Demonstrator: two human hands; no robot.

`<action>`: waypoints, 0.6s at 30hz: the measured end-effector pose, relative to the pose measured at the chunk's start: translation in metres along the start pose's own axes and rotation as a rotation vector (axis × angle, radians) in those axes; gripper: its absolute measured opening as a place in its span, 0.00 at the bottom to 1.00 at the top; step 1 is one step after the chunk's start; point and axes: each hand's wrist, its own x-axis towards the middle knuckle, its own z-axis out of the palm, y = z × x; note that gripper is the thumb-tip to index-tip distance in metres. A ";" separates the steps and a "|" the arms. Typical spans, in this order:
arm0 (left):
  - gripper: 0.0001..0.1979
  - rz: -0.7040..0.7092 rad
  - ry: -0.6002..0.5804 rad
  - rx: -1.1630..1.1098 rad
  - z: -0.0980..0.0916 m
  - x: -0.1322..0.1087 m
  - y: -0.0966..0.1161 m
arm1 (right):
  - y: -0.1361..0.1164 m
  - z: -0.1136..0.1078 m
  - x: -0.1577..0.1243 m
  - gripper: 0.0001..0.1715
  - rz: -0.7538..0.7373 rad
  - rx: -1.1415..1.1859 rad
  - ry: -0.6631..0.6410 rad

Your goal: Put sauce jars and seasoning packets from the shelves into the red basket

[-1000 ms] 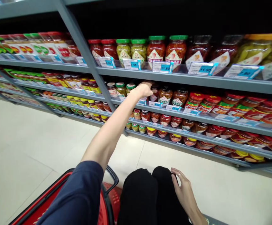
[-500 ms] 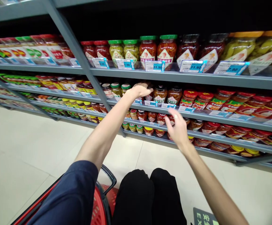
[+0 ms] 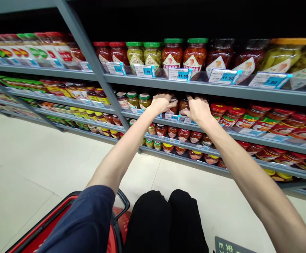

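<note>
My left hand reaches onto the second shelf, its fingers curled over a dark-lidded jar with its thumb across the front. To its right, my right hand is bent over another jar, fingers at the lid and thumb low in front; the hand hides most of that jar. Between the hands shows a jar of brown preserve. Left of my left hand stand green-lidded jars. Red-lidded jars stand just right of my right hand.
Above my hands runs the upper shelf edge, with larger jars and price tags. Lower shelves hold rows of small jars. A red shopping basket with a black handle is beside my left leg. A dark floor sign lies at the lower right.
My right hand has moved up and forward from in front of the shelf onto the jars. My left hand stays at its jar. The view has shifted slightly.
</note>
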 end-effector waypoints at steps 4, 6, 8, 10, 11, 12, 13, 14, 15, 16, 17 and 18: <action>0.27 0.029 0.104 0.016 0.004 -0.007 0.001 | 0.006 0.003 0.002 0.45 0.007 0.012 0.039; 0.27 0.026 0.094 0.014 0.003 -0.007 0.000 | 0.005 0.004 0.003 0.46 0.010 0.021 0.038; 0.27 0.036 0.071 0.001 0.000 -0.006 -0.004 | 0.005 0.004 0.003 0.48 0.011 0.034 0.033; 0.26 0.085 0.034 -0.024 -0.007 -0.007 -0.006 | 0.007 0.002 0.000 0.48 -0.015 0.054 0.034; 0.27 0.117 0.021 -0.037 -0.011 -0.009 -0.007 | 0.010 -0.001 -0.003 0.47 -0.040 0.070 0.039; 0.27 0.142 0.022 -0.049 -0.016 -0.010 -0.006 | 0.013 -0.004 -0.006 0.44 -0.063 0.089 0.045; 0.28 0.158 0.036 -0.063 -0.020 -0.013 -0.003 | 0.018 -0.007 -0.009 0.40 -0.072 0.111 0.048; 0.28 0.170 0.060 -0.081 -0.023 -0.015 0.002 | 0.024 -0.011 -0.012 0.36 -0.058 0.133 0.047; 0.28 0.183 0.087 -0.103 -0.026 -0.017 0.008 | 0.030 -0.014 -0.015 0.33 -0.020 0.152 0.042; 0.28 0.200 0.109 -0.128 -0.027 -0.019 0.016 | 0.037 -0.017 -0.016 0.31 0.033 0.164 0.032; 0.29 0.219 0.117 -0.156 -0.027 -0.020 0.026 | 0.043 -0.019 -0.017 0.31 0.086 0.168 0.020; 0.31 0.233 0.116 -0.181 -0.025 -0.020 0.035 | 0.050 -0.020 -0.016 0.31 0.124 0.168 0.009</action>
